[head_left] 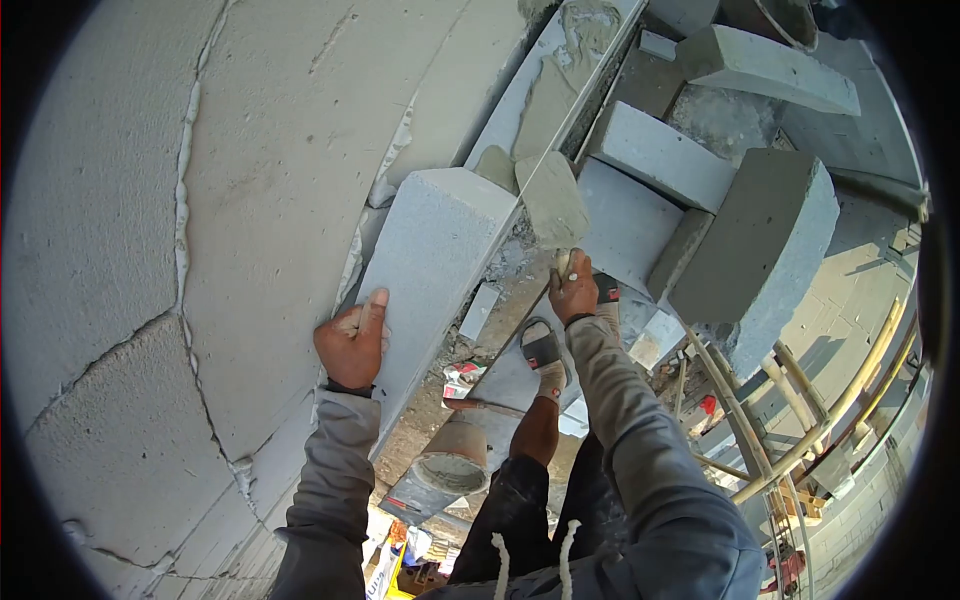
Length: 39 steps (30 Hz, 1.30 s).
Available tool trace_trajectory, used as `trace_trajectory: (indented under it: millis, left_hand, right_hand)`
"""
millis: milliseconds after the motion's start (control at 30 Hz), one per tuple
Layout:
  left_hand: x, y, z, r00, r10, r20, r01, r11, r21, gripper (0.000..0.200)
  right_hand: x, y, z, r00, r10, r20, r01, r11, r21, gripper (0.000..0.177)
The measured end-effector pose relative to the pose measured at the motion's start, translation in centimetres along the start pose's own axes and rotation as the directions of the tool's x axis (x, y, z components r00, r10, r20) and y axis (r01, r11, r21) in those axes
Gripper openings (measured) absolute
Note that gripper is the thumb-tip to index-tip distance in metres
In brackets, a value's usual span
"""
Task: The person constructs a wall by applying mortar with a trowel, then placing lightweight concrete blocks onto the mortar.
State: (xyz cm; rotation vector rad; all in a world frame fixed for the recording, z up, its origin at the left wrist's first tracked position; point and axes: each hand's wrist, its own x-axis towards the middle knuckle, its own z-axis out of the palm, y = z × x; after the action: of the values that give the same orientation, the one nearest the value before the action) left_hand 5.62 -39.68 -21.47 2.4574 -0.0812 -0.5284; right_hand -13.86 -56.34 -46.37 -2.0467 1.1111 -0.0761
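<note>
My left hand (355,340) grips the left edge of a pale grey building block (440,225), its thumb on the upper face and its other fingers partly hidden. This block lies on the wall course, beside the upright wall face. My right hand (573,285) is closed around the handle of a trowel (552,200), whose blade is coated in grey mortar. The blade sits by the block's far end, close to a taut string (570,135). Beyond the block, wet mortar (565,75) is spread along the wall course.
Large blocks (755,250) are stacked to the right, near bamboo scaffold poles (850,430). A mortar-crusted bucket (450,458) stands below the wall. My sandalled feet (542,345) are on a platform among rubble. The tall block wall (270,180) rises at the left.
</note>
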Motion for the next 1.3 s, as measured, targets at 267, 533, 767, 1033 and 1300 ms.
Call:
trace_trajectory:
  millis: [267,533,767,1033,1300]
  left_hand:
    - [0.1,0.2,-0.2,1.000,0.008,0.020,-0.009,1.000,0.026,0.047]
    - [0.0,0.6,-0.2,0.999,-0.052,0.010,0.052,0.998,-0.034,0.046]
    - [0.1,0.9,-0.4,0.997,-0.073,0.031,0.073,0.997,0.003,0.044]
    - [0.2,0.1,-0.4,0.999,-0.044,0.020,0.044,0.999,-0.017,0.045]
    - [0.1,0.2,-0.4,0.997,-0.073,0.036,0.073,0.997,0.012,0.045]
  right_hand:
    - [4.5,-7.3,-11.7,0.996,0.012,-0.093,0.005,0.984,0.177,0.034]
    - [20.9,-5.5,-17.2,0.910,0.094,-0.404,-0.192,0.959,-0.208,0.042]
    - [28.3,-6.7,-22.3,0.940,0.090,-0.330,-0.219,0.900,-0.378,0.037]
    - [26.4,-6.5,-21.7,0.948,-0.314,-0.049,0.209,0.734,-0.646,0.033]
    - [16.0,-8.0,-18.6,0.946,-0.249,0.206,0.320,0.813,-0.487,0.037]
